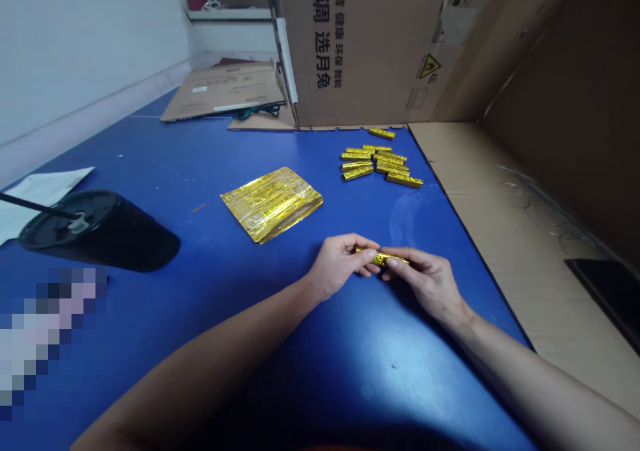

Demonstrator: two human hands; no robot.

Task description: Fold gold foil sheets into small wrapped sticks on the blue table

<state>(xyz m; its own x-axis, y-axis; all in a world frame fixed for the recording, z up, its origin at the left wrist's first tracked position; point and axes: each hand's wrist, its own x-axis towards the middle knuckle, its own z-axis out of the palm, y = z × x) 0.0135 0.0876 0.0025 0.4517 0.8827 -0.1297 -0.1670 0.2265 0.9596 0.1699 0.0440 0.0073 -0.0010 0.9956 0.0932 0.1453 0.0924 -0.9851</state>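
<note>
Between the fingertips of both hands is a narrow folded strip of shiny gold foil (381, 258). My left hand (345, 258) pinches its left end, thumb in front. At the other end, my right hand (430, 276) grips it with thumb and fingers. Parts of the strip are hidden by the fingers. A flat stack of gold foil sheets (273, 204) lies on the blue table (240, 318), left of and beyond my hands. Farther off to the right, several folded gold foil strips (383, 161) lie in a loose group.
A black tumbler with a straw (115, 231) stands at the left beside a white paper (60, 184). A large cardboard box (380, 44) rises at the back. Flat cardboard (225, 88) and dark green scissors-like handles (257, 111) lie behind. Cardboard (500, 191) borders the table's right edge.
</note>
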